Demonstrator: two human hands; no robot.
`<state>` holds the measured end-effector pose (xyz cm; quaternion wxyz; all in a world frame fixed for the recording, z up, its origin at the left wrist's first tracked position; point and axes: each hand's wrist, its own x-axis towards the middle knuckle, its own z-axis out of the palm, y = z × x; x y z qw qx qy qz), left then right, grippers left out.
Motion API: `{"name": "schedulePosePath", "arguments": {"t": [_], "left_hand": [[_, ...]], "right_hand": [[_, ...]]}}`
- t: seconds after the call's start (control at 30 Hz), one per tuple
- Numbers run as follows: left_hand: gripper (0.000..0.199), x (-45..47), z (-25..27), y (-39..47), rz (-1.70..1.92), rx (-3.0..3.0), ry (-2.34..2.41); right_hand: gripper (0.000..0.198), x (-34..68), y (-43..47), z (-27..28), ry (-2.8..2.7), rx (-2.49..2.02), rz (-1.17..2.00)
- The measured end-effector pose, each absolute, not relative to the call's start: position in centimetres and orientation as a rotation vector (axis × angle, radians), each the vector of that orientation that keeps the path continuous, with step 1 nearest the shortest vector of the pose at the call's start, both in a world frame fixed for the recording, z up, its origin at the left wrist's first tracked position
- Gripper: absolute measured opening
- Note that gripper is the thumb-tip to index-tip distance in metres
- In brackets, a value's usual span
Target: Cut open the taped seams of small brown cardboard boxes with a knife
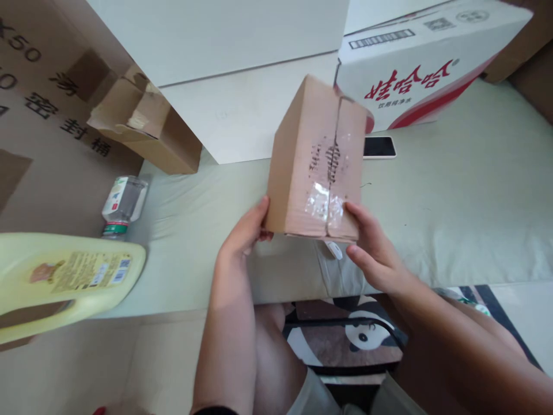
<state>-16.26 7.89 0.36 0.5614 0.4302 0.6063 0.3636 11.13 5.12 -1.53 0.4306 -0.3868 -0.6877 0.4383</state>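
Observation:
A small brown cardboard box [302, 167] with a seam, dark printing and shiny tape is held tilted above the pale green cloth surface. My left hand [248, 227] grips its lower left corner, the thumb along the side and the fingers curled beneath. At the lower right edge, my right hand [374, 248] presses a finger on the taped face, with the thumb just below the bottom edge. Under the box, a small white object [333, 249] lies on the cloth, partly hidden. A phone [380, 147] rests behind the box to the right.
White cartons [246, 121] and a white box with red lettering [415, 80] stand at the back. On the left are an open cardboard box [173, 138], a clear bottle [123, 204], a yellow jug [86, 271] and a large carton [52, 115]. A panda-patterned item [367, 334] lies below the edge.

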Motion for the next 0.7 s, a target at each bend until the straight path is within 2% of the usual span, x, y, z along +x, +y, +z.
{"name": "schedulePosePath", "arguments": {"t": [0.13,0.23,0.33,0.43,0.5,0.6,0.7], "left_hand": [[0.061,-16.8,1.4,7.4,0.399,1.149,1.279],[0.043,-17.3,1.0,7.8,0.301,1.322,1.272],[0.032,-17.6,-0.3,8.3,0.646,1.355,1.368],[0.051,-17.5,-0.8,8.7,1.425,1.168,1.434],[0.06,-17.4,-0.3,8.6,1.729,1.142,1.345],[0.056,-17.1,0.8,8.5,1.794,1.171,1.333],[0.037,-17.0,1.3,8.5,1.718,1.074,1.382]], "right_hand": [[0.058,11.3,5.7,-1.4,-1.546,-1.013,1.052],[0.051,11.4,6.0,-1.7,-1.587,-0.993,1.048],[0.047,11.4,6.0,-1.6,-1.698,-0.898,1.036],[0.043,11.3,5.8,-0.8,-1.871,-0.735,1.066],[0.045,11.3,5.6,-0.4,-1.995,-0.611,1.121],[0.046,11.4,5.5,-0.7,-2.041,-0.609,1.196],[0.038,11.3,6.0,-1.9,-1.993,-1.015,1.069]]}}
